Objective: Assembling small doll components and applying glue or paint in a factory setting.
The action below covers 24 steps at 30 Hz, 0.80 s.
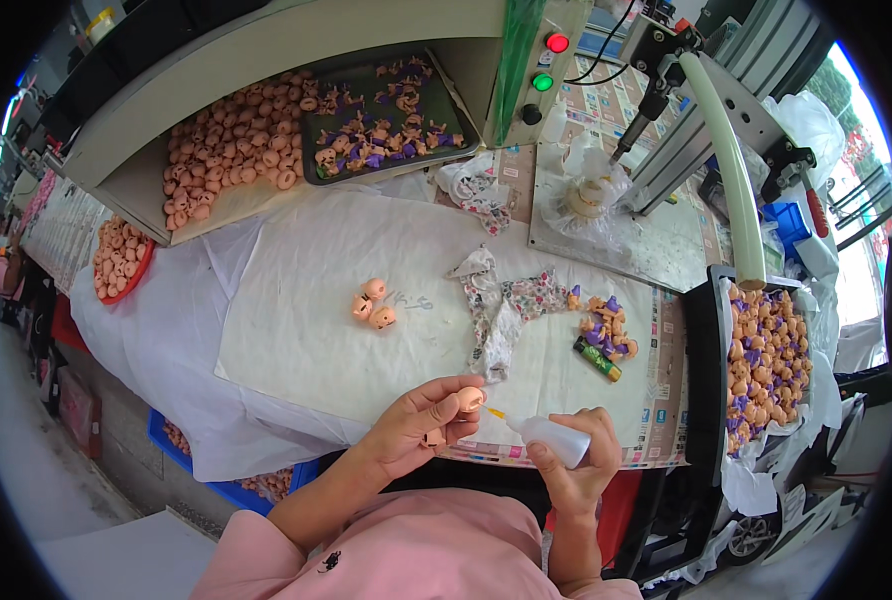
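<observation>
Between thumb and fingers, my left hand point(406, 432) pinches a small peach doll head point(471, 399). A second doll head point(433, 438) sits lower in the same hand, partly covered by the fingers. My right hand point(594, 470) is wrapped round a white squeeze bottle point(558, 440), tilted so its thin yellow nozzle point(496, 413) points at the pinched head; I cannot tell if they touch. Farther off on the white sheet point(306, 330) lies a small group of doll heads point(376, 308). Small purple-and-peach doll bodies point(608, 325) lie on the right beside a green cylinder point(597, 358).
A crumpled floral cloth point(496, 310) lies mid-table. Behind, a shelf holds heaped doll heads point(236, 140) and a dark tray point(311, 165) of doll parts. A press machine point(656, 110) stands back right, above a black crate point(704, 350) of figures. A red basin point(144, 272) is at left.
</observation>
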{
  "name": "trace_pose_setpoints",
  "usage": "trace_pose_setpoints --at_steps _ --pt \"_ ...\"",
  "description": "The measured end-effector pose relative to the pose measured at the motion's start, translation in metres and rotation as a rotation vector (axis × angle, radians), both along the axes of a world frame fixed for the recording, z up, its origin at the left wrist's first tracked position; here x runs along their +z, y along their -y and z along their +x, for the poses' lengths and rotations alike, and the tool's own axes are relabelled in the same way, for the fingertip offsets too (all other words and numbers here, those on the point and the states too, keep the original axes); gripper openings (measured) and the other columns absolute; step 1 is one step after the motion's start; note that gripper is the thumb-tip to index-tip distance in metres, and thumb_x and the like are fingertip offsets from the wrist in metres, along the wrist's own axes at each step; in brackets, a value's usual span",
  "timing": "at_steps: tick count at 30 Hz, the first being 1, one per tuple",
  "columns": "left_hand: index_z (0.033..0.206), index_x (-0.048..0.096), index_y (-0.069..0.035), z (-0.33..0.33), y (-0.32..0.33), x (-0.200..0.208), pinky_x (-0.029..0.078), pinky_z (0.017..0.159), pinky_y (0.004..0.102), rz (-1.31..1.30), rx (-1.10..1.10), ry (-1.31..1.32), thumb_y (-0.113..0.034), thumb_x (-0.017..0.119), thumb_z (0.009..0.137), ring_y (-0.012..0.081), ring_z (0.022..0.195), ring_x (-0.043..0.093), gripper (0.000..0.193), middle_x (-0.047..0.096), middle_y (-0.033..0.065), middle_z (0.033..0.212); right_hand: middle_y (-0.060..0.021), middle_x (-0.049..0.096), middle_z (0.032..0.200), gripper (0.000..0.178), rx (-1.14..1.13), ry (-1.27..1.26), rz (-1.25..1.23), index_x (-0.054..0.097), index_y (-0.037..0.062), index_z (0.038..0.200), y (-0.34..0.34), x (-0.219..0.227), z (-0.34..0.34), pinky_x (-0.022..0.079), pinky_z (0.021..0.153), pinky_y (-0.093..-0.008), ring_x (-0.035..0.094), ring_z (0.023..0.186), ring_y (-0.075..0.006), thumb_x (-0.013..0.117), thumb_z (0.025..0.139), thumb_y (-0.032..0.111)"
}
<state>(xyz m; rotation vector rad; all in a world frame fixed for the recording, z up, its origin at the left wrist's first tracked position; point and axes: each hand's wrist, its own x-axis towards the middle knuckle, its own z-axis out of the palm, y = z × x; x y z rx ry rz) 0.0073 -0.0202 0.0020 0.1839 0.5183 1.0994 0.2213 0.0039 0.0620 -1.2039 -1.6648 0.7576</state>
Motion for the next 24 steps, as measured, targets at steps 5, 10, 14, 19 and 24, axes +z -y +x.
trace_pose_setpoints --at_steps 5,10,14,19,24 --pt "0.136 0.045 -0.002 0.000 0.000 0.001 0.054 0.091 0.0266 -0.014 0.007 0.004 -0.020 0.060 0.095 0.0136 0.101 0.062 0.047 0.059 0.0070 0.117 -0.0068 0.055 0.078 0.039 0.002 -0.016 0.002 0.066 0.0004 0.091 0.000 -0.002 0.003 0.040 0.061 -0.0286 0.053 0.069 -0.0164 0.084 0.069 0.027" --pt "0.134 0.047 -0.003 0.001 0.000 -0.002 0.055 0.086 0.0254 -0.029 -0.011 0.041 -0.026 0.061 0.094 0.0131 0.095 0.062 0.048 0.060 0.0077 0.116 -0.0086 0.060 0.081 0.033 -0.077 -0.033 0.088 0.064 0.0003 0.092 -0.014 -0.014 0.000 0.044 0.062 -0.0303 0.056 0.069 -0.0195 0.084 0.068 0.012" --pt "0.132 0.049 -0.004 0.001 0.002 0.003 0.056 0.083 0.0257 -0.014 0.000 0.115 -0.027 0.059 0.095 0.0126 0.093 0.063 0.045 0.061 0.0085 0.117 -0.0062 0.061 0.088 0.033 -0.079 0.103 0.034 0.061 -0.0006 0.098 -0.032 -0.027 -0.012 0.046 0.068 -0.0262 0.059 0.078 -0.0156 0.081 0.072 0.005" --pt "0.134 0.048 -0.004 -0.002 0.007 0.006 0.056 0.085 0.0257 0.037 0.005 0.176 -0.023 0.058 0.096 0.0124 0.097 0.063 0.044 0.060 0.0084 0.119 -0.0113 0.066 0.094 0.029 -0.003 0.150 0.034 0.062 0.0003 0.102 -0.047 -0.039 -0.019 0.049 0.076 -0.0303 0.063 0.087 -0.0207 0.076 0.077 0.005" --pt "0.132 0.049 -0.004 -0.009 0.013 0.010 0.059 0.081 0.0261 0.034 0.022 0.055 -0.024 0.061 0.094 0.0147 0.094 0.064 0.045 0.060 0.0107 0.119 -0.0142 0.067 0.107 0.026 0.034 0.282 0.285 0.063 0.0010 0.110 -0.081 -0.014 -0.005 0.045 0.089 -0.0373 0.061 0.101 -0.0292 0.064 0.083 0.001"
